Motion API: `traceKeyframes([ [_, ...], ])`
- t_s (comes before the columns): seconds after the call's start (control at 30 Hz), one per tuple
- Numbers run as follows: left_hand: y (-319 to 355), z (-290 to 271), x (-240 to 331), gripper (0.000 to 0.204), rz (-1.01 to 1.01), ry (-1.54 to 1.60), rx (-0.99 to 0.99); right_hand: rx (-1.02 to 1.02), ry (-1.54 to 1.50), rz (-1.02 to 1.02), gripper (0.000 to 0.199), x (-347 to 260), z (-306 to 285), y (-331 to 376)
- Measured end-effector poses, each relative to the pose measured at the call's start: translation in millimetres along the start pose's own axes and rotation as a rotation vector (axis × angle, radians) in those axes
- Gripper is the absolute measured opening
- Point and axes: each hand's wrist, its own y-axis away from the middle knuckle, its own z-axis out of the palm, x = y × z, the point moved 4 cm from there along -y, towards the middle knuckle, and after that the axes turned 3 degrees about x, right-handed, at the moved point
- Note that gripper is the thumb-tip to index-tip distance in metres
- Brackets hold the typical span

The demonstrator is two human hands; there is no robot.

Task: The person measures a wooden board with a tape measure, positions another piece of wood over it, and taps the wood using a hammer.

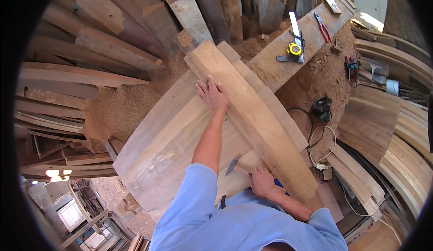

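Observation:
A long, thick wooden beam (pixel 252 111) lies diagonally across wide boards (pixel 167 147) in front of me. My left hand (pixel 213 95) rests with spread fingers on the beam's left edge, towards its far end. Close to my body, my right hand (pixel 265 182) is at the same edge, fingers bent and close together; what they grip is hidden. Left of it, a small grey pointed blade (pixel 232 165) lies on the boards. A bit of something blue (pixel 279 184) shows beside my right wrist.
On a plank (pixel 273 66) at the far right are a yellow tape measure (pixel 294 49), a metal square (pixel 295 27) and red-handled pliers (pixel 323 28). A dark power tool (pixel 322 106) with a cord stands on the sawdust-covered floor. Stacked timber (pixel 397 156) lines the right side.

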Motion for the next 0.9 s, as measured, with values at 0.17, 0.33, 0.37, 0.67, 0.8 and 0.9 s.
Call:
traceKeyframes([
  [0.17,1,1,3,0.055,-0.012,0.017,-0.029,-0.406,-0.347,0.072,0.032,1,-66,-5],
  [0.33,2,-1,11,0.055,-0.021,0.018,-0.055,-0.189,-0.447,0.035,0.042,21,-116,-25],
  [0.37,2,-1,13,0.055,-0.021,0.022,-0.063,-0.073,-0.448,-0.024,0.043,19,-133,-37],
  [0.67,2,-6,14,0.054,-0.055,0.015,-0.071,0.540,-0.525,-0.296,0.062,-56,-192,-180],
  [0.8,1,-10,13,0.054,-0.065,0.024,-0.079,0.446,-0.409,-0.242,0.064,-57,-188,-230],
  [0.9,2,-11,7,0.054,-0.048,0.026,-0.085,0.335,-0.333,-0.240,0.062,-72,-187,-254],
])
